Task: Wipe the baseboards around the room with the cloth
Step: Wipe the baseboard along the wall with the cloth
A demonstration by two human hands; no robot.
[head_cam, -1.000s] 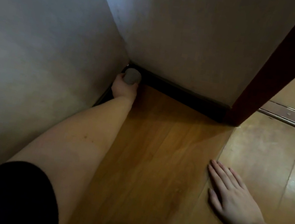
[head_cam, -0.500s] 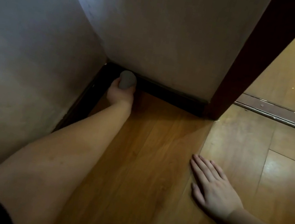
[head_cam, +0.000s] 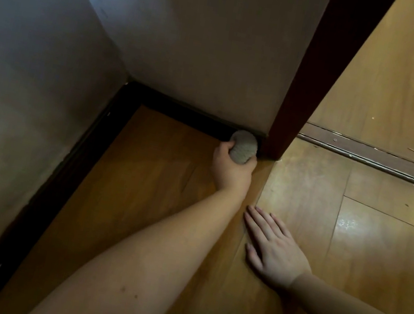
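Observation:
A dark baseboard (head_cam: 180, 113) runs along the foot of the far wall and turns down the left wall (head_cam: 63, 181). My left hand (head_cam: 230, 172) grips a balled grey cloth (head_cam: 243, 148) and presses it against the far baseboard's right end, right beside the dark red door frame (head_cam: 302, 96). My right hand (head_cam: 275, 249) lies flat on the wooden floor with fingers spread, just right of my left forearm.
The walls meet in a corner (head_cam: 127, 82) at the back left. A metal threshold strip (head_cam: 379, 162) crosses the doorway on the right, with more wooden floor (head_cam: 407, 81) beyond it.
My left hand has slid the cloth along the far baseboard from the corner rightward to the door frame. The view has shifted; my right hand stays flat on the floor.

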